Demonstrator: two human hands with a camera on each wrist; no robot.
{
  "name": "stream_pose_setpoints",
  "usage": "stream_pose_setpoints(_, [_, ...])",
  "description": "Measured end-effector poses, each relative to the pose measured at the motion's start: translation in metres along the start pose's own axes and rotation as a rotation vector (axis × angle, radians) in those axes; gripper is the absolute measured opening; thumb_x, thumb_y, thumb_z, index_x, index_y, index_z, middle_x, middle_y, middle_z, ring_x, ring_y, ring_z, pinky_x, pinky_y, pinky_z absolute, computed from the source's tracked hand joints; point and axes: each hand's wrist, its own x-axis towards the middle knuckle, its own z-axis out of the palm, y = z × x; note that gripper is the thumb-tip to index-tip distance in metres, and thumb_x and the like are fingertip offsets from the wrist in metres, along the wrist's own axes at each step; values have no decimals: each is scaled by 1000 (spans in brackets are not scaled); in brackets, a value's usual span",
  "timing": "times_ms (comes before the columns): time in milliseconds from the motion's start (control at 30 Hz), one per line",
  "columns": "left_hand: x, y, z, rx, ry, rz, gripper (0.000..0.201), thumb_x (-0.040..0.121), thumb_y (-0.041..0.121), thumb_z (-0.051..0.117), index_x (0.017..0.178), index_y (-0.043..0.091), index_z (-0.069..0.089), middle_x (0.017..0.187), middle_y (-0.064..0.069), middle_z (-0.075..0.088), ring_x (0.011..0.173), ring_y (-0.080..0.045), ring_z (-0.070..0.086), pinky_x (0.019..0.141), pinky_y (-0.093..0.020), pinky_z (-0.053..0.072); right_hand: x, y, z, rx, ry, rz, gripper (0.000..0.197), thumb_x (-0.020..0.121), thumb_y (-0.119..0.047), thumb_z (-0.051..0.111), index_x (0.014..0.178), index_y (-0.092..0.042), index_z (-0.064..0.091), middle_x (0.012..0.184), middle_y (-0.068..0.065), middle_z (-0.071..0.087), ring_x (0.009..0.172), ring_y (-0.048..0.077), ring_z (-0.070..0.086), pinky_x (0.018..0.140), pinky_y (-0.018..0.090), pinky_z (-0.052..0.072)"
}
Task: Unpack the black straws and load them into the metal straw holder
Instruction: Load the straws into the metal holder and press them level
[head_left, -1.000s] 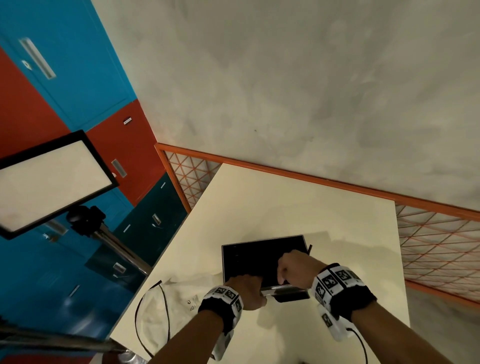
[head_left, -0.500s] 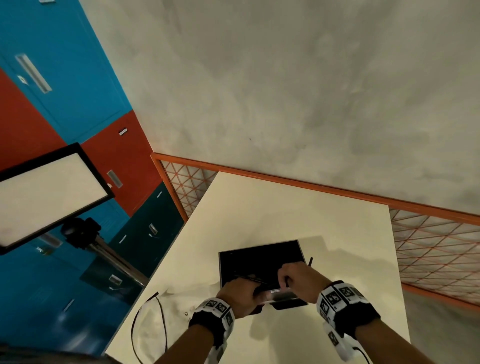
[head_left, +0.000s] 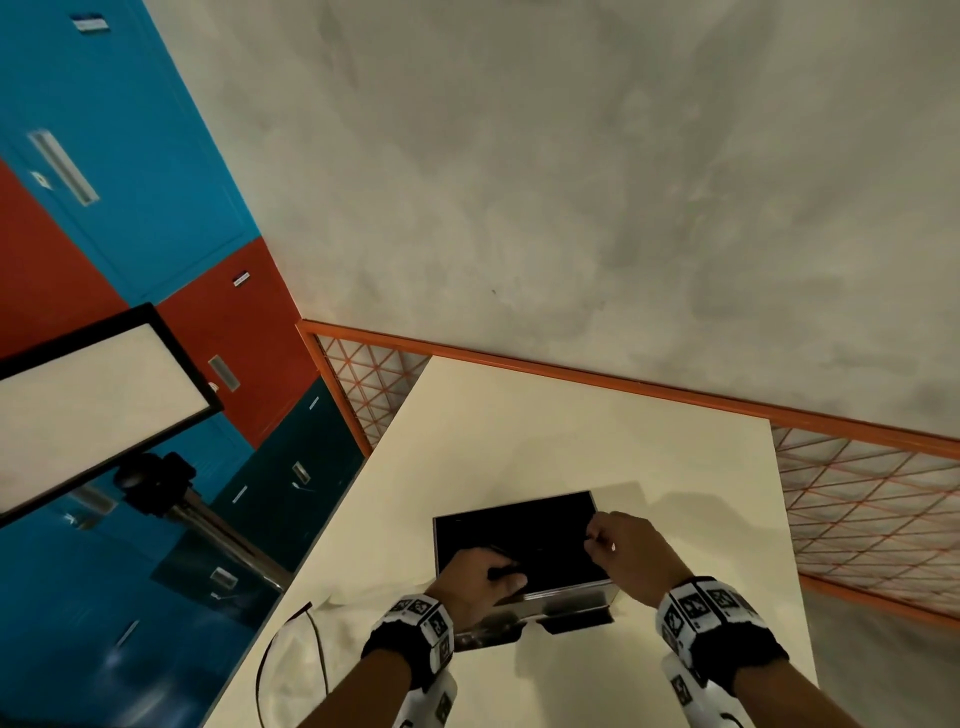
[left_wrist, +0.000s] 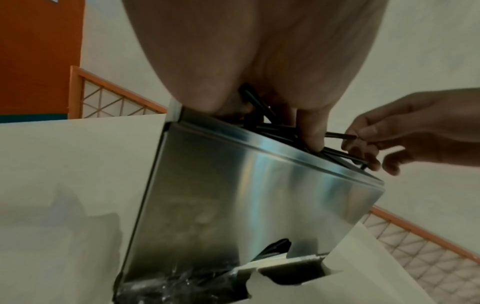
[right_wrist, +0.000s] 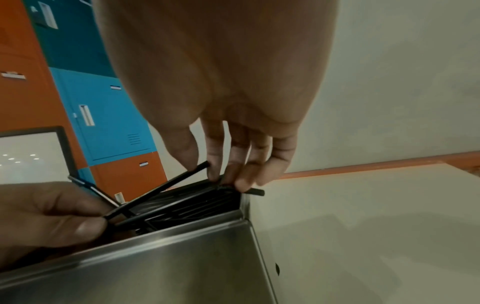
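Observation:
The metal straw holder (head_left: 566, 595) stands on the cream table (head_left: 571, 431), its open top dark with black straws (right_wrist: 187, 205). My left hand (head_left: 506, 574) reaches over the holder's near left rim and grips several straws (left_wrist: 254, 100) that stick up crosswise. My right hand (head_left: 595, 540) is at the holder's right end. There its thumb and fingers pinch the end of a slanting straw (right_wrist: 182, 176), while the other fingertips (right_wrist: 244, 181) touch straw ends at the rim. The shiny front wall (left_wrist: 259, 195) hides the lower straws.
A white bag with a black cord (head_left: 291, 660) lies on the table to the left. Crumpled clear wrapping (left_wrist: 182, 283) sits at the holder's base. An orange mesh fence (head_left: 857, 509) borders the table. A light panel on a stand (head_left: 93, 405) and lockers are at the left.
My hands have moved apart along the holder: the right went to its right end, the left stayed at the near left. Both still hold straws.

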Motion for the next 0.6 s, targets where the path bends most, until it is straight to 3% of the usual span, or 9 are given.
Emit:
stream_pose_setpoints(167, [-1,7,-6,20,-27,-10,28,97,30,66,120,15,74,115,5,73,105,0,61,79,2,37,3,5,7,40,-6,14,25,94,-10,53,115,-18,64,105,2,65,83,15,58,77,23,46])
stream_pose_setpoints(300, [-7,11,-3,36,-40,-38,30,98,38,63,118,18,74,113,5,74,106,-9,66,87,-14,46,4,10,10,-25,74,66,21,93,-12,52,107,-15,67,95,-1,53,83,19,58,71,23,41])
stream_pose_setpoints(467, [-13,10,3,125,13,24,30,99,46,55,110,24,72,107,3,73,98,-15,66,81,-25,49,-1,14,10,-17,95,178,15,86,-12,58,85,-27,58,90,0,55,81,25,60,73,32,47])
stream_pose_setpoints(600, [-17,12,8,280,40,93,40,101,54,43,119,28,67,117,5,66,108,-17,62,91,-34,50,-8,19,14,6,101,179,10,90,-20,60,96,-26,56,95,-2,52,76,19,58,72,31,47])
